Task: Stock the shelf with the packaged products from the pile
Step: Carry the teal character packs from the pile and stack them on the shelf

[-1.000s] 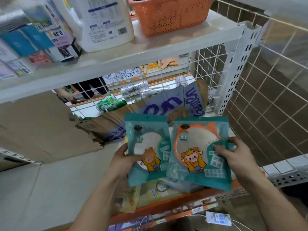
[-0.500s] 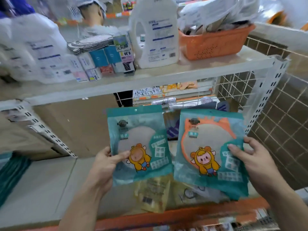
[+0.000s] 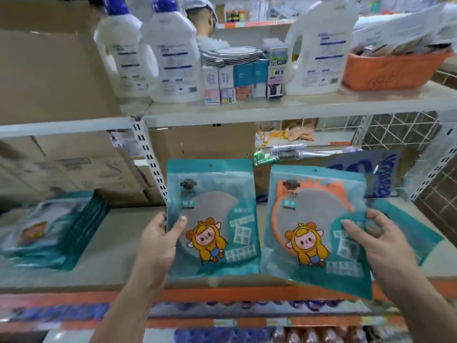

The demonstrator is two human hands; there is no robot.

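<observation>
I hold two teal pouches upright in front of the middle shelf. My left hand grips the left pouch by its left edge, thumb on the front. My right hand grips the right pouch, which has an orange ring on it, by its right edge. Both pouches show a cartoon figure in a yellow hood. A stack of similar teal pouches lies flat on the shelf at the left. Another teal pouch lies on the shelf behind my right hand.
The upper shelf carries white detergent jugs, small boxes and an orange basket. Cardboard boxes stand at the back left. A wire grid closes the right side. Another person's head shows beyond the shelving.
Both hands have lifted the two pouches up and apart from the pile. My view has swung up and left, bringing the stack of teal pouches and the upper shelf's goods into sight.
</observation>
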